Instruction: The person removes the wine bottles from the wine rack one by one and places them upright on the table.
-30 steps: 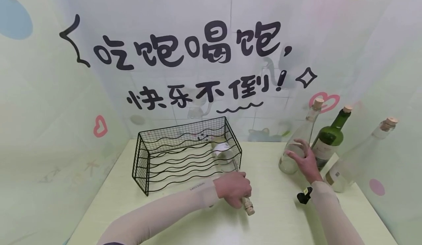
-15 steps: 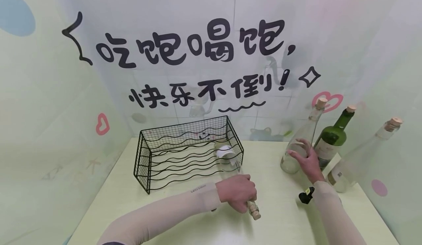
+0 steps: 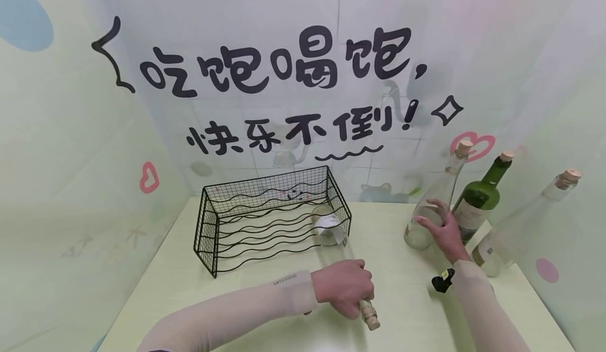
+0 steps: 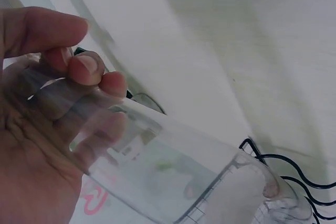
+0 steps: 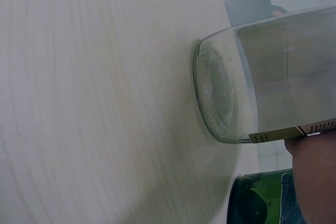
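Note:
In the head view my left hand (image 3: 344, 287) grips a clear glass bottle (image 3: 329, 232) by its narrow upper part. The bottle slants, its corked neck toward the front and its base end at the right end of a black wire wine rack (image 3: 266, 177). Through the glass, the left wrist view shows my curled fingers (image 4: 97, 129) round this bottle. My right hand (image 3: 444, 232) has thumb and fingers round a second clear corked bottle (image 3: 416, 234), upright at the back right. Its base (image 5: 218, 93) meets the tabletop in the right wrist view.
Right of that bottle stands a green corked wine bottle (image 3: 480, 194), and farther right another clear corked bottle (image 3: 508, 228). Wavy wires form the rack's floor. A printed curtain (image 3: 236, 4) hangs behind the pale table (image 3: 161, 299). A small black device (image 3: 443, 281) sits at my right wrist.
My left hand has drawn the slanted bottle toward the front and a little right. The right hand keeps its hold on the standing bottle. The head view has shifted slightly.

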Demonstrator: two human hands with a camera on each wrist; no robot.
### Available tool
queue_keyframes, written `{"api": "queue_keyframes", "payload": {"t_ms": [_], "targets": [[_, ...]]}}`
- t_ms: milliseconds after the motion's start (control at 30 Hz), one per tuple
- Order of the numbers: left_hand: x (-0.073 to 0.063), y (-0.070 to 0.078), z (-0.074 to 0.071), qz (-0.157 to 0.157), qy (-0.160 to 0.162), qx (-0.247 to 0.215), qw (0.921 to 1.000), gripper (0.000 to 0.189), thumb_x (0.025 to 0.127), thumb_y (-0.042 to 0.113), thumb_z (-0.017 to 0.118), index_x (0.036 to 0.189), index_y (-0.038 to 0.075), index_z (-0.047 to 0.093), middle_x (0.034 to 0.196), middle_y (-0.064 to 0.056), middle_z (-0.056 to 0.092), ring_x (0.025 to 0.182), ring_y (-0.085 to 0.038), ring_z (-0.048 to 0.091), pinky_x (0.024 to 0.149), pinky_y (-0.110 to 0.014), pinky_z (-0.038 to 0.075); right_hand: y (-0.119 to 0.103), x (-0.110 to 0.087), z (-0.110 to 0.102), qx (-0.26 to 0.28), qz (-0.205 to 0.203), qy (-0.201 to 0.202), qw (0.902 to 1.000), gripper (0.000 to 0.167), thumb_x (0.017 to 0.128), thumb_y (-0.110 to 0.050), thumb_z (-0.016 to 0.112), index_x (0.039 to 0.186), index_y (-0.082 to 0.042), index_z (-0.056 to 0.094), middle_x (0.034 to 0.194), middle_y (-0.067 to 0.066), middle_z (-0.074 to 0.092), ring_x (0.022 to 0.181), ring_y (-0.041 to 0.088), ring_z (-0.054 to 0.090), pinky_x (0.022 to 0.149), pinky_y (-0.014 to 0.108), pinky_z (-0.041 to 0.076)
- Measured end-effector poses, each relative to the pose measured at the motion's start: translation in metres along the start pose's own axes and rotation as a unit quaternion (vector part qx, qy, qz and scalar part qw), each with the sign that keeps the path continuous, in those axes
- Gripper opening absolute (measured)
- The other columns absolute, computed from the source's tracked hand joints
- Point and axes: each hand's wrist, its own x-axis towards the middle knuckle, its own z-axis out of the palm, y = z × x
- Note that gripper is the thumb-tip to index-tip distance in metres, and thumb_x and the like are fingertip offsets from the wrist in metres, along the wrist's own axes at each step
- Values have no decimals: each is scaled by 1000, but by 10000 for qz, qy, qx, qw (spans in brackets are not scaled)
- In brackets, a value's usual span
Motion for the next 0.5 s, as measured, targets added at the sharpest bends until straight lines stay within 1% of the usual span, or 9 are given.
{"api": "queue_keyframes", "payload": {"t_ms": [100,167,233,400,500], "targets": [[-2,5,-6,-31,77,-112,9999,26,67,32,70,64,30,44,63,15,43,61,-4,38,70,-19,31,0,0,-1,6,21,-13,10000,69,99,-36,69,156,-21,34,157,17,42,143,31,37,93,19,38],[-3,8,-10,-51,103,-202,9997,26,66,31,71,64,30,44,63,16,43,61,-4,38,70,-19,31,0,0,-1,4,44,-34,10000,69,99,-37,68,157,-23,34,157,16,41,143,30,37,93,19,38],[-4,11,-13,-43,114,-248,9996,27,65,31,71,63,30,44,63,16,43,61,-3,38,70,-18,31,0,1,-1,10,77,-49,10000,69,98,-37,69,156,-25,34,157,15,41,144,29,36,95,21,39],[-7,18,-20,39,189,-196,9996,29,65,32,71,63,30,42,62,16,41,60,-3,38,69,-18,31,1,1,-2,6,127,-75,9999,69,98,-38,69,156,-27,34,157,13,41,146,30,35,102,33,39],[-9,20,-25,77,245,-225,9994,30,64,31,70,63,29,40,62,16,40,60,-3,38,69,-18,32,1,1,-2,7,104,-87,9999,69,98,-39,70,156,-27,35,157,13,42,145,27,36,102,33,39]]}}
